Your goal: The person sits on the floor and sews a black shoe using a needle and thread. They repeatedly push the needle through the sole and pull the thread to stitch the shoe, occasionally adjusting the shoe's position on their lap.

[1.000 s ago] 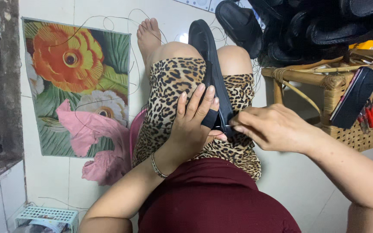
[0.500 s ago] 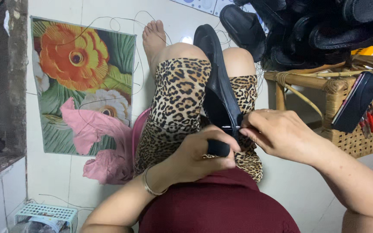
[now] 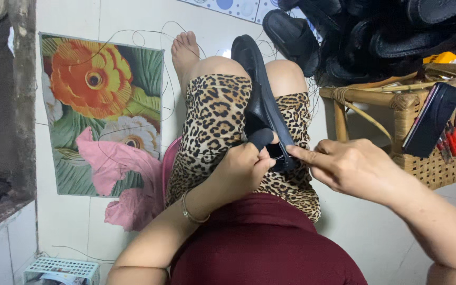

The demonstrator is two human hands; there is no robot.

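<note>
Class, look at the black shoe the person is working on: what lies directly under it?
The black shoe rests on the lap, over leopard-print shorts and the knees. The left hand grips its near end; the right hand pinches beside it. The shoe's underside is hidden.

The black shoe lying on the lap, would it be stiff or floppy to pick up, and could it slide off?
The black shoe looks thin and soft, so it would probably flex somewhat rather than stay rigid. It seems light for its length. Resting along the leopard-print shorts between raised knees, it might slip sideways if the left hand and right hand at its near end let go.
</note>
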